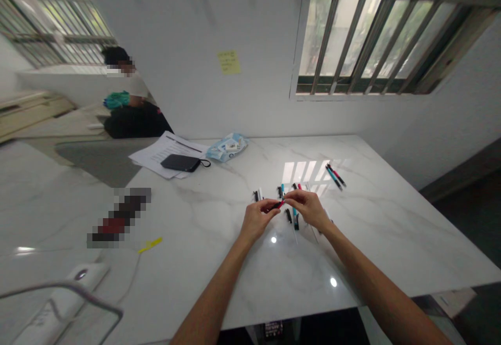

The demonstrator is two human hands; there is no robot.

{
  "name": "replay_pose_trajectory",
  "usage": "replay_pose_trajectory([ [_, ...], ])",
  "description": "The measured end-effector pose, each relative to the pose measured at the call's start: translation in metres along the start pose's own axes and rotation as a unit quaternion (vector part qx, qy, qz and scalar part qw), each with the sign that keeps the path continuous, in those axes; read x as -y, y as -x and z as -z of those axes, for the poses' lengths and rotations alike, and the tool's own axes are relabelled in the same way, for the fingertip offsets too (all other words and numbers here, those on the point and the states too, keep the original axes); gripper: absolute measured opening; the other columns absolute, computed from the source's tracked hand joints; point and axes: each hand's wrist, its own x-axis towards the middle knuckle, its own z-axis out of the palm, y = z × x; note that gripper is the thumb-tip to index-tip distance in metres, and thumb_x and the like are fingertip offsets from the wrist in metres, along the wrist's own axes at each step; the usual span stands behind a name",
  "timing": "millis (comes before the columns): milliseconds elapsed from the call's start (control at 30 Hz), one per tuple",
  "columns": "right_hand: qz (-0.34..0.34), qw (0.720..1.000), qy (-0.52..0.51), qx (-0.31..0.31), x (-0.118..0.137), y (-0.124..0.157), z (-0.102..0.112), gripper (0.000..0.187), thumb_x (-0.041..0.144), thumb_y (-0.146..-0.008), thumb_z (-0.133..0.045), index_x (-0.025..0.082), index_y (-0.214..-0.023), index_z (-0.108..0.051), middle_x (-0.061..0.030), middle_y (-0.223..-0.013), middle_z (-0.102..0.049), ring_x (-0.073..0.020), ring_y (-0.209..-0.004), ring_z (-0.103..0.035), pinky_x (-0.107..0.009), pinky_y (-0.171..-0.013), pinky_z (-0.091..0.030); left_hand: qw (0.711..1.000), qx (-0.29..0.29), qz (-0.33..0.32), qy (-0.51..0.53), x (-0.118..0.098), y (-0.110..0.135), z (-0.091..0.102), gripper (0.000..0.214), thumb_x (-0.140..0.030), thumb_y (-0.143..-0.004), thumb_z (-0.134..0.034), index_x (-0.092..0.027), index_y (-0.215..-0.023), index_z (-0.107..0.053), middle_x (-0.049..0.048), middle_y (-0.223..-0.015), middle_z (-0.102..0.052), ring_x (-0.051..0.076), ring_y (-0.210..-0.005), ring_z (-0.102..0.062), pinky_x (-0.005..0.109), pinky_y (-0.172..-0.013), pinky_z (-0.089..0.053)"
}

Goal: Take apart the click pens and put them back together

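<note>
Above the middle of the table, my left hand (256,219) is closed around a red-and-black pen (277,205), tilted up toward the right. My right hand (309,207) pinches at the pen's upper end; whatever small part lies between its fingertips is too small to make out. Around and beneath both hands lie several pen parts: black caps (288,215), a blue-and-black piece (296,221), thin clear refills (313,233) and a white piece (260,193). Farther right, two pens (334,176), one blue and one red, rest side by side.
A black pouch (180,163) with a wrist loop lies on printed sheets (156,152), beside a blue-and-white packet (227,147). At left are a yellow tag (150,245) on a cord and a white device (74,287). A person (131,94) sits beyond the table.
</note>
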Motion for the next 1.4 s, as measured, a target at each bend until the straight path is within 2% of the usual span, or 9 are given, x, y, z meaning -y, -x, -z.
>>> replay_pose_trajectory([
  [167, 0.038, 0.998, 0.039, 0.027, 0.009, 0.000, 0.003, 0.025, 0.045, -0.097, -0.073, 0.025, -0.104, -0.087, -0.0067, -0.102, -0.086, -0.0243, -0.093, -0.080, -0.036, -0.083, -0.061, 1.000, 0.005, -0.008, -0.005, 0.001, -0.001, -0.001, 0.025, -0.033, -0.085, -0.083, -0.023, -0.107, -0.088, 0.0058, -0.105, -0.087, 0.022, -0.091, -0.080, 0.032, -0.088, -0.061],
  [300, 0.043, 0.986, 0.138, -0.085, 0.002, -0.007, 0.035, 0.030, 0.043, -0.102, -0.064, 0.023, -0.113, -0.084, -0.0082, -0.109, -0.085, -0.0231, -0.091, -0.078, -0.037, -0.084, -0.060, 1.000, 0.000, -0.002, 0.005, 0.002, -0.002, -0.001, 0.028, -0.034, -0.084, -0.084, -0.022, -0.110, -0.087, 0.0068, -0.106, -0.087, 0.023, -0.091, -0.080, 0.033, -0.088, -0.062],
  [467, -0.099, 0.907, 0.402, -0.080, -0.026, -0.017, 0.082, 0.032, 0.039, -0.085, -0.085, 0.016, -0.107, -0.083, -0.0120, -0.098, -0.083, -0.0282, -0.088, -0.075, -0.038, -0.085, -0.054, 1.000, -0.003, -0.006, 0.015, 0.001, -0.001, -0.001, 0.029, -0.034, -0.084, -0.084, -0.022, -0.110, -0.087, 0.0063, -0.108, -0.087, 0.023, -0.095, -0.081, 0.034, -0.094, -0.062],
  [567, -0.162, 0.878, 0.443, -0.085, -0.036, -0.019, 0.091, 0.014, 0.029, -0.092, -0.075, 0.017, -0.095, -0.084, -0.0142, -0.098, -0.084, -0.0294, -0.093, -0.077, -0.037, -0.085, -0.052, 1.000, -0.001, -0.006, 0.009, -0.002, 0.000, -0.001, 0.029, -0.036, -0.085, -0.084, -0.022, -0.111, -0.087, 0.0066, -0.109, -0.087, 0.024, -0.095, -0.081, 0.035, -0.094, -0.062],
  [700, -0.179, 0.864, 0.454, -0.124, -0.035, -0.021, 0.092, 0.016, 0.025, -0.093, -0.070, 0.018, -0.086, -0.083, -0.0209, -0.096, -0.083, -0.0340, -0.094, -0.078, -0.041, -0.083, -0.053, 1.000, -0.005, -0.015, 0.014, -0.005, 0.000, 0.000, 0.028, -0.036, -0.085, -0.085, -0.022, -0.109, -0.088, 0.0071, -0.108, -0.087, 0.025, -0.094, -0.081, 0.036, -0.092, -0.063],
  [833, -0.117, 0.898, 0.405, -0.124, -0.024, -0.024, 0.084, 0.021, 0.030, -0.096, -0.063, 0.019, -0.096, -0.080, -0.0175, -0.103, -0.083, -0.0301, -0.097, -0.078, -0.040, -0.088, -0.055, 1.000, -0.007, -0.013, 0.027, -0.004, 0.000, -0.001, 0.028, -0.034, -0.085, -0.085, -0.021, -0.108, -0.087, 0.0073, -0.106, -0.087, 0.025, -0.094, -0.082, 0.035, -0.091, -0.064],
  [1000, -0.029, 0.993, 0.114, -0.029, 0.011, -0.022, 0.053, 0.040, 0.048, -0.090, -0.072, 0.017, -0.115, -0.078, -0.0049, -0.084, -0.078, -0.0198, -0.073, -0.069, -0.033, -0.070, -0.054, 0.999, 0.003, -0.020, 0.036, -0.004, -0.001, -0.003, 0.025, -0.033, -0.085, -0.084, -0.020, -0.107, -0.087, 0.0070, -0.106, -0.087, 0.024, -0.095, -0.082, 0.035, -0.094, -0.064],
  [1200, -0.043, 0.996, -0.067, -0.027, 0.047, -0.016, 0.016, 0.037, 0.051, -0.080, -0.088, 0.019, -0.092, -0.075, -0.0032, -0.081, -0.077, -0.0172, -0.072, -0.070, -0.030, -0.069, -0.052, 0.998, 0.009, -0.012, 0.059, -0.002, -0.001, -0.004, 0.029, -0.035, -0.084, -0.083, -0.018, -0.107, -0.086, 0.0096, -0.108, -0.087, 0.025, -0.098, -0.082, 0.036, -0.095, -0.064],
  [1400, -0.057, 0.996, -0.064, 0.021, 0.033, -0.014, 0.003, 0.040, 0.055, -0.074, -0.092, 0.020, -0.087, -0.077, -0.0060, -0.087, -0.082, -0.0211, -0.081, -0.075, -0.035, -0.080, -0.058, 0.995, 0.012, -0.002, 0.102, -0.003, -0.002, -0.004, 0.034, -0.039, -0.083, -0.084, -0.016, -0.108, -0.086, 0.0103, -0.103, -0.086, 0.024, -0.092, -0.081, 0.033, -0.086, -0.062],
])
